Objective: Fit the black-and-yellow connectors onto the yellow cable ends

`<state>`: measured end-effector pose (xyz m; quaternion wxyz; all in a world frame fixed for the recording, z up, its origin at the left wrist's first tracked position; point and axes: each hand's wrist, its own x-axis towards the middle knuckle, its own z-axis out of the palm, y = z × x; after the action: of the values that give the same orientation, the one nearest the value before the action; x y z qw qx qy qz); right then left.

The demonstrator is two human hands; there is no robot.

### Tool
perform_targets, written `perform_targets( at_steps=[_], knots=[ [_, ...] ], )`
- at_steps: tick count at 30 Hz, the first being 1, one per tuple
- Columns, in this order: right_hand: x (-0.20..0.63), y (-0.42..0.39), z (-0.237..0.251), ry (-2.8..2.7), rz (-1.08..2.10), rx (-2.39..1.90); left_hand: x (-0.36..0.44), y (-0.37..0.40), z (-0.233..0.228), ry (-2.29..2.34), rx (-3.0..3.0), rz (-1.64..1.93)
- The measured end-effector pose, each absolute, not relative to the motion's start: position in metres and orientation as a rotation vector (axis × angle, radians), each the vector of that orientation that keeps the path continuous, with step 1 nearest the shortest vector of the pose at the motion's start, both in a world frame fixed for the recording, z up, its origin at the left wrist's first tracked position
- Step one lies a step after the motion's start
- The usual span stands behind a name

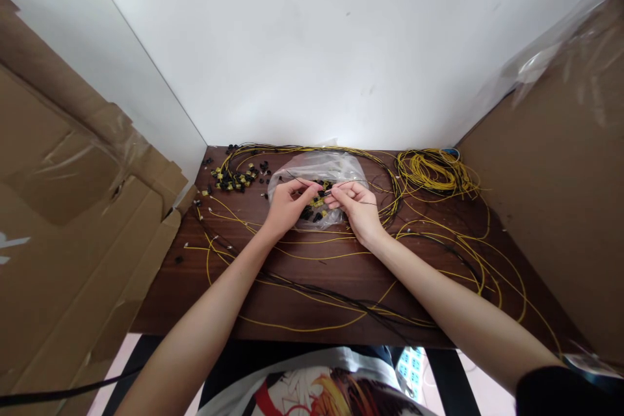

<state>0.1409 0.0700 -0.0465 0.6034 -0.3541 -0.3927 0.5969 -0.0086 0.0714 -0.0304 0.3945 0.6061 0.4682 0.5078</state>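
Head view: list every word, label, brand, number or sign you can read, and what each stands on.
No text can be read.
White marking on the left-hand cardboard: cut off by the picture's edge, unreadable.
Printed shirt: no readable words.

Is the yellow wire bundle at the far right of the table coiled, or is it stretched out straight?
Coiled: the yellow wire bundle lies in many overlapping loops, with some loose strands around it.

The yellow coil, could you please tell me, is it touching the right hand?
Apart: the head view shows table between the yellow coil and the right hand.
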Motion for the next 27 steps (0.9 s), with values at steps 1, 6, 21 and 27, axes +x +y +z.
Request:
perform_targets(
  at_steps=[1, 6, 21, 27],
  knots=[
    [0.1409, 0.0698, -0.0463, -0.919, 1.380, -0.824, -0.0090, 0.0719, -0.0308, 1.186, 1.547, 1.297],
    [0.1410, 0.0697, -0.0455, -0.943, 1.375, -0.844, -0.0103, 0.0729, -0.0315, 1.161, 1.648, 1.345],
    [0.1409, 0.0706, -0.0481, -0.960, 1.366, -0.829, -0.0095, 0.0698, -0.0283, 1.185, 1.619, 1.315],
    [0.1410, 0.0700, -0.0474, -0.961, 1.361, -0.837, -0.0116, 0.0734, -0.0274, 1.122, 1.503, 1.443]
  ],
)
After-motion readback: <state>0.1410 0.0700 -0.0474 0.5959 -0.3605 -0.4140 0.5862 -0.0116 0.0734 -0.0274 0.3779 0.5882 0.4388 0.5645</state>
